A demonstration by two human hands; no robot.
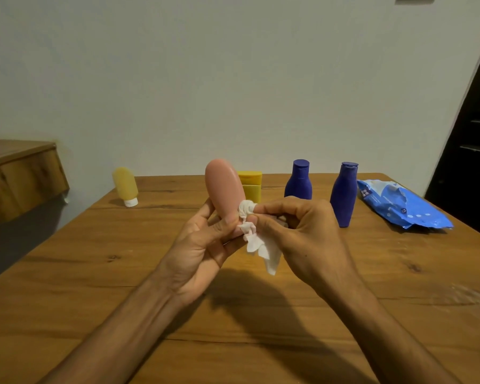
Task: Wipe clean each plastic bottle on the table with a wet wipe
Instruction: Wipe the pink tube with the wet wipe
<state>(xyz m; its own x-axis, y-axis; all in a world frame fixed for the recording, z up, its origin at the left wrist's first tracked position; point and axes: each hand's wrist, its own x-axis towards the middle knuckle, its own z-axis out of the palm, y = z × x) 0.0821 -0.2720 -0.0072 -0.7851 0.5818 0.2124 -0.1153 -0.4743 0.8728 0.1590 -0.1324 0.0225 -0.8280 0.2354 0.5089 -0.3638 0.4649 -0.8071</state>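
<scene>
while my left hand (pixel 203 245) is clamped round the lower part of the pink bottle (pixel 222 184), holding it up off the table (pixel 94 273) with its rounded end pointing up and away, i cannot see the bottle's other end: palm and fingers cover it. my right hand (pixel 297 231) has its fingers curled together on the wet wipe (pixel 257 245). the wipe is bunched over the index fingertip, which presses on the bottle's right side just above the left thumb, and a loose tail hangs down between the two hands. how much wipe sits inside the right palm is hidden. beyond the right hand the first blue bottle (pixel 299 180) loses its base behind the knuckles; the second blue bottle (pixel 344 195) stands just to that hand's right. further right lies a blue wipes pack (pixel 399 206), its print too small to read. behind the pink bottle a yellow bottle (pixel 251 185) shows only partly. well left of the left hand a pale yellow bottle (pixel 125 185) stands on its white cap.
</scene>
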